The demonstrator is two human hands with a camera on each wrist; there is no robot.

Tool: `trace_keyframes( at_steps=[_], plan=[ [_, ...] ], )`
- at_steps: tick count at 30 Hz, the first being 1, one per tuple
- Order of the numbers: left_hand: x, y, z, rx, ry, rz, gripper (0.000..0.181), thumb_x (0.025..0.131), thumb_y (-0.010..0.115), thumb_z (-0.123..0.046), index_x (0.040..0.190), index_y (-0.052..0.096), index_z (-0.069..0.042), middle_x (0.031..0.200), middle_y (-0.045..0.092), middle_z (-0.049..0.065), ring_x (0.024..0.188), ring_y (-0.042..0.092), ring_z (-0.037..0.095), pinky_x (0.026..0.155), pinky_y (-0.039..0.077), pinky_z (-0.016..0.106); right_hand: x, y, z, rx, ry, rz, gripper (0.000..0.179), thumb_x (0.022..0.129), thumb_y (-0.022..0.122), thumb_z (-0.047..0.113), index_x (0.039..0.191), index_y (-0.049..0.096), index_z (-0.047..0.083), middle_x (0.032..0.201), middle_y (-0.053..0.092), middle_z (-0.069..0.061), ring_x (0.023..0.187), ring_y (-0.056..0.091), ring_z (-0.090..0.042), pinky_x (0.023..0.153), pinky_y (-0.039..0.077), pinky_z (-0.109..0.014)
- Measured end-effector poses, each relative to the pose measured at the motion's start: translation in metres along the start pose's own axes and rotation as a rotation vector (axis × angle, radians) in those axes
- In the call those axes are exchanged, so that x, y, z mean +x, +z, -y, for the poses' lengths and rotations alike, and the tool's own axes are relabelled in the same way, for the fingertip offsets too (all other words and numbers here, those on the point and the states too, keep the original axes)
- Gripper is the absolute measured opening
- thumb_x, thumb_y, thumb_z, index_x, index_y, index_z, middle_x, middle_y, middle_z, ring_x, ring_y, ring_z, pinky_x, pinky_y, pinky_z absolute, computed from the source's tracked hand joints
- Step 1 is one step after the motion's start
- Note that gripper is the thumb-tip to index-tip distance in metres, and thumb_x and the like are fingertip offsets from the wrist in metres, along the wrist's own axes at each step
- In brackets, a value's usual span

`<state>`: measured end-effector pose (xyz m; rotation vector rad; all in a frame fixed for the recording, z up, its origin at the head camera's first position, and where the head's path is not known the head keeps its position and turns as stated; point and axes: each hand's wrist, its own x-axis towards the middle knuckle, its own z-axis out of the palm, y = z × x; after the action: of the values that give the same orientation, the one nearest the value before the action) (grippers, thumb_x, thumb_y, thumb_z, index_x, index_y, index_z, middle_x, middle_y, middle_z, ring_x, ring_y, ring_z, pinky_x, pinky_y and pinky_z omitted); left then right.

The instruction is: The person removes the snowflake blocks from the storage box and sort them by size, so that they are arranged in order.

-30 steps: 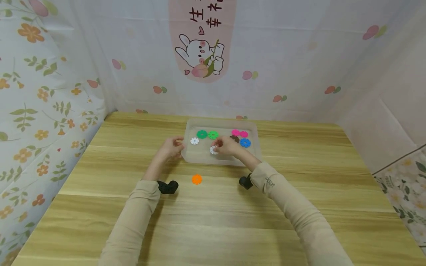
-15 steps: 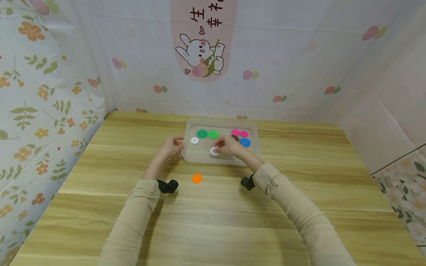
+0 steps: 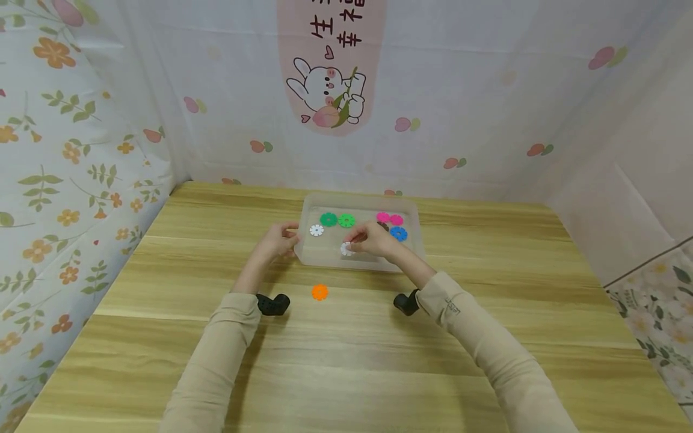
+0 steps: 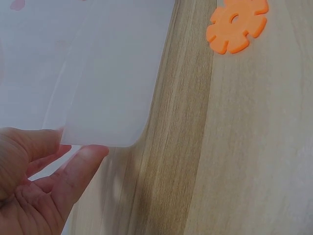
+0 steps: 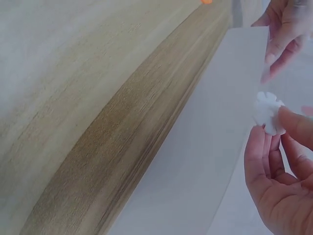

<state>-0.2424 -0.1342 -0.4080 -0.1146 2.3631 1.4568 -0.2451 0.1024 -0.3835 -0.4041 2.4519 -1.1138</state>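
A translucent plastic box point(image 3: 330, 260) sits toward the back of the table. My left hand point(image 3: 278, 240) grips its left end, with fingers point(image 4: 85, 159) at the wall in the left wrist view. Over the box's front part, my right hand point(image 3: 373, 239) pinches a white notched disc point(image 5: 268, 112) between thumb and fingers. Inside lie another white disc point(image 3: 316, 230), a dark green disc point(image 3: 328, 219), a light green disc point(image 3: 346, 221), pink discs point(image 3: 383, 217), a blue disc point(image 3: 399, 234) and a brown disc point(image 3: 383, 226), partly hidden by the right hand.
An orange notched disc point(image 3: 320, 292) lies on the wooden table point(image 3: 325, 361) in front of the box, between the forearms. Black wrist devices point(image 3: 273, 304) hang at both wrists. Printed cloth point(image 3: 227, 90) hangs behind and at the sides.
My right hand, with the white disc, has shifted slightly toward the box's front wall. The left hand stays at the box's left end.
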Motion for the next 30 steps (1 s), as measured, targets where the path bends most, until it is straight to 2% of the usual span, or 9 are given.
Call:
trace_keyframes(
  at_steps=[4,9,11,14,19,22,25,30],
  plan=[
    [0.0,0.0,0.001,0.004,-0.003,-0.002,0.042,0.095,0.046,-0.008,0.136,0.039,-0.004,0.119,0.05,0.023,0.082,0.056,0.02,0.058,0.051,0.019,-0.005,0.001,0.002,0.052,0.014,0.017,0.017,0.087,0.061,0.011,0.097,0.067,-0.001,0.088,0.066,-0.011,0.08,0.062,-0.022,0.078,0.054,-0.035],
    [-0.001,0.0,0.001,-0.003,-0.001,0.003,0.042,0.095,0.046,-0.007,0.136,0.039,-0.003,0.119,0.05,0.023,0.082,0.056,0.02,0.058,0.05,0.019,-0.008,0.003,0.005,0.11,0.027,0.036,0.018,0.088,0.061,0.011,0.099,0.066,-0.001,0.087,0.065,-0.009,0.081,0.063,-0.022,0.079,0.054,-0.036],
    [-0.001,0.0,0.001,-0.008,0.001,0.005,0.042,0.095,0.045,-0.007,0.137,0.038,-0.003,0.119,0.05,0.024,0.08,0.056,0.02,0.057,0.05,0.019,-0.008,0.004,0.006,0.137,0.026,0.064,0.019,0.087,0.061,0.011,0.1,0.065,-0.002,0.086,0.065,-0.009,0.083,0.063,-0.028,0.081,0.054,-0.038],
    [-0.002,-0.002,0.002,-0.007,0.008,0.007,0.043,0.095,0.045,-0.008,0.137,0.038,-0.003,0.118,0.05,0.024,0.078,0.056,0.018,0.057,0.05,0.019,-0.01,0.006,0.008,0.155,0.032,0.121,0.019,0.087,0.062,0.011,0.101,0.064,-0.003,0.088,0.066,-0.01,0.082,0.064,-0.026,0.084,0.052,-0.041],
    [-0.001,-0.002,0.002,-0.002,0.013,0.005,0.042,0.095,0.046,-0.008,0.137,0.039,-0.003,0.117,0.05,0.023,0.076,0.056,0.018,0.057,0.05,0.019,-0.015,0.013,0.011,0.155,0.001,0.208,0.018,0.086,0.062,0.007,0.1,0.063,-0.006,0.089,0.068,-0.013,0.076,0.064,-0.016,0.083,0.052,-0.041],
    [0.0,-0.001,0.002,-0.004,0.009,0.01,0.043,0.095,0.045,-0.008,0.137,0.038,-0.003,0.118,0.049,0.023,0.077,0.055,0.018,0.057,0.05,0.019,-0.018,0.017,0.012,0.14,-0.034,0.236,0.016,0.085,0.062,0.005,0.097,0.063,-0.007,0.087,0.068,-0.013,0.078,0.065,-0.024,0.081,0.053,-0.042],
    [0.0,0.0,0.002,-0.01,0.004,0.015,0.043,0.095,0.045,-0.008,0.138,0.037,-0.003,0.118,0.048,0.022,0.077,0.055,0.018,0.058,0.05,0.019,-0.021,0.021,0.013,0.127,-0.033,0.259,0.014,0.084,0.063,0.006,0.093,0.064,-0.005,0.083,0.067,-0.01,0.081,0.065,-0.031,0.079,0.054,-0.041],
    [0.0,0.0,0.001,-0.01,0.003,0.013,0.043,0.095,0.046,-0.008,0.138,0.037,-0.004,0.119,0.048,0.022,0.078,0.054,0.019,0.059,0.05,0.019,-0.024,0.029,0.01,0.112,-0.003,0.282,0.01,0.082,0.065,0.004,0.088,0.065,-0.004,0.077,0.067,-0.008,0.076,0.065,-0.03,0.076,0.055,-0.038]
  ],
)
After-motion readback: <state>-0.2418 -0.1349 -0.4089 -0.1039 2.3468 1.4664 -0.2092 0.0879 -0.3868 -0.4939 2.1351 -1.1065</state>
